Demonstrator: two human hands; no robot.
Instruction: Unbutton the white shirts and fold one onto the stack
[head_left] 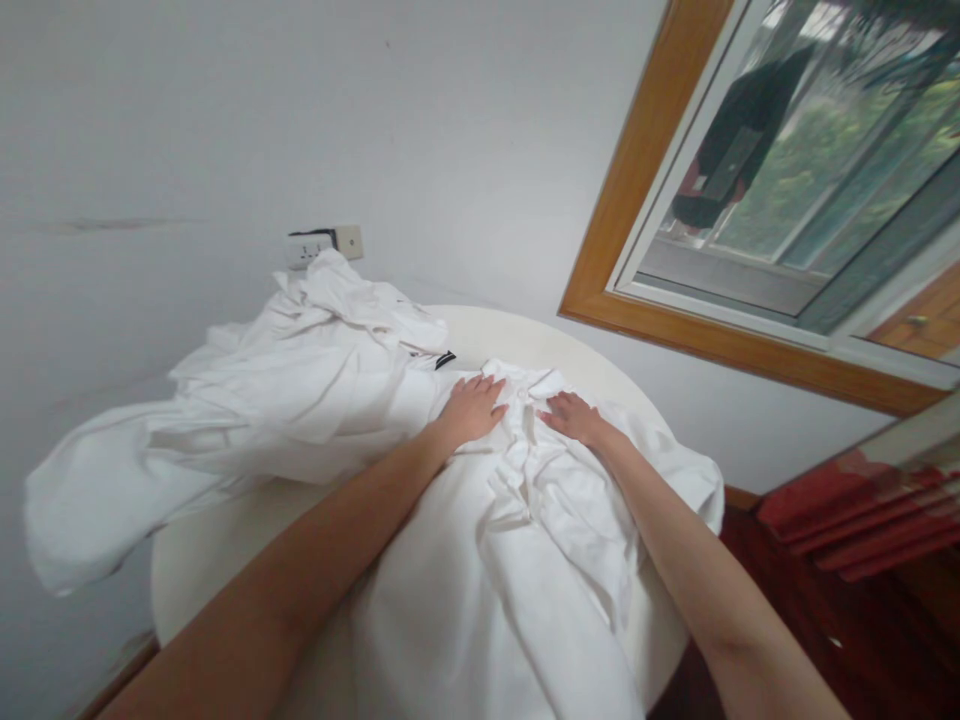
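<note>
Plainly, the white shirt (pixel 442 560) lay across the desk (pixel 517 332), left grip (pixel 471 410) and right grip (pixel 573 415) resting unclenched near its collar (pixel 550 382), seemingly to keep it flat; leftward, a white pile (pixel 292 390) stood by the wall (pixel 480 150).

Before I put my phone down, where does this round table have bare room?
Bare tabletop shows beyond the white garment, and between the white pile and left forearm. The middle is crowded: left hand and right hand lie on the garment.
</note>
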